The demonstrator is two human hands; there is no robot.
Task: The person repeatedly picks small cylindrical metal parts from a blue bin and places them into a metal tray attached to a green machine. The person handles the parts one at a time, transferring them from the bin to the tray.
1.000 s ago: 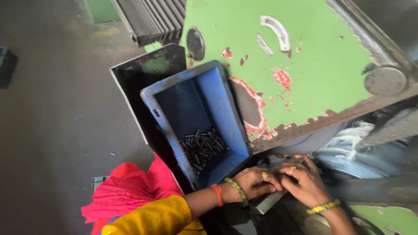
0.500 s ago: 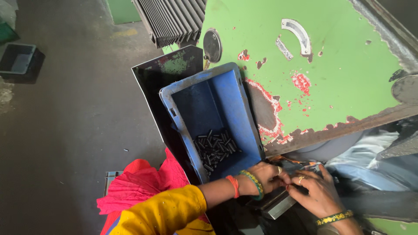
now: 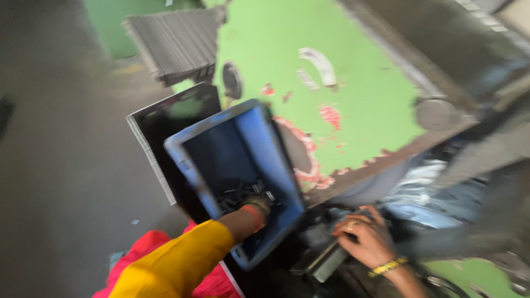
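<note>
Left hand: the left hand [image 3: 255,205] is down inside the blue plastic bin [image 3: 193,160], buried in the heap of small dark metal pieces [image 3: 243,193] at the bin's lower end. The fingers are sunk among the pieces and blurred, so I cannot tell whether they are spread or pinching some. An orange bangle and a yellow sleeve [image 3: 176,259] show above the wrist.

Right hand: the right hand [image 3: 367,240] lies palm down, fingers curled loosely over dark machine parts just beside a grey metal block [image 3: 323,259]. It seems to rest or press there; a grip on anything is not clear.

Bin: tilted, leaning against the green machine panel [image 3: 342,99], with a black tray [image 3: 160,121] behind it. The pieces have gathered at the low corner, near the person.

Surroundings: chipped paint with red patches on the panel, a stack of grey ribbed sheets [image 3: 176,41] further off, bare concrete floor [image 3: 61,165] to the left.

Risks (my own judgement): the tilted bin could slide or tip if the arm pushes on its wall, spilling pieces onto the floor. Small sharp-edged parts could nick bare fingers. The right hand sits close to machine parts, so a pinch is possible if anything there moves.
</note>
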